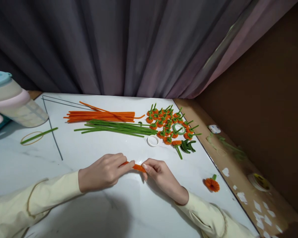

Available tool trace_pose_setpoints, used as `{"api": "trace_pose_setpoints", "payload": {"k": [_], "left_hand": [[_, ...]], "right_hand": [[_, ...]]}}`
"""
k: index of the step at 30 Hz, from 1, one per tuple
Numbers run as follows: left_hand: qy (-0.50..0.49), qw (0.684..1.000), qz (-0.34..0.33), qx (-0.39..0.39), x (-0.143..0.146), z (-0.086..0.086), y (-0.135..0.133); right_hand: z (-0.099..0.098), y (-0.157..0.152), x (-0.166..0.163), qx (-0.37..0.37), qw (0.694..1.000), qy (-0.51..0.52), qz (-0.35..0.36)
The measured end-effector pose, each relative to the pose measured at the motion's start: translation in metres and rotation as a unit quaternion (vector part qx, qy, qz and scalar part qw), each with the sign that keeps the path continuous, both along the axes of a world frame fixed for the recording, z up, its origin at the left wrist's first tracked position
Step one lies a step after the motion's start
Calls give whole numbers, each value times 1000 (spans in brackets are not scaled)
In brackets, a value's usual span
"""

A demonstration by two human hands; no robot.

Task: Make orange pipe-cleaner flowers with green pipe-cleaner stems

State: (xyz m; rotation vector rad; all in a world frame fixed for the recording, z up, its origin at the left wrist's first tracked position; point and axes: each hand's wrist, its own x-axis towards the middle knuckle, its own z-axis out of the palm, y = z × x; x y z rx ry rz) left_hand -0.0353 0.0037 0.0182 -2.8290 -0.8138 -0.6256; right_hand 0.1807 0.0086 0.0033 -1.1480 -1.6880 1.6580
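Between my two hands, just above the white table top (89, 208), is a short coiled orange pipe cleaner (138, 168). My left hand (106, 172) is closed on its left end, the index finger lying along it. The fingertips of my right hand (161, 175) pinch its right end. Beyond my hands lie a bundle of straight orange pipe cleaners (101, 116) and a bundle of green pipe cleaners (116, 128). Several small orange pumpkin-like pieces with green stems (167, 140) are grouped to the right of the bundles.
A white ring (153, 141) and curved dark green pieces (187, 146) lie near the group. An orange flower-like piece (212, 184) sits at right. A tumbler (20, 102) stands at left, near a green stem with a rubber band (33, 141). Paper scraps (242, 197) lie beyond the right edge.
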Motion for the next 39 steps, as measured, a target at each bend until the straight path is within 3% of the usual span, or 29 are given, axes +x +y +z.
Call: {"api": "trace_pose_setpoints", "payload": {"k": [4,7,9,13,19,28,39], "left_hand": [[-8,1000,-19,11,0,2,3],[-104,991,14,-88,0,5,7],[-216,951,67,-211,-1,7,11],[-354,824,125,-424,3,9,16],[-444,725,120,-512,21,8,16],[-467,705,204,-494,47,10,28],[-476,703,197,-491,60,6,26]], "right_hand": [[1,-3,-2,-13,999,11,-41],[-1,-3,-2,9,996,20,-88],[-2,-3,-1,10,993,42,-112],[-3,-1,-1,-31,986,105,-127],[-5,-3,-3,-132,970,187,-82],[-9,0,-3,-182,946,254,-82],[-8,3,-4,-207,926,305,-84]]}}
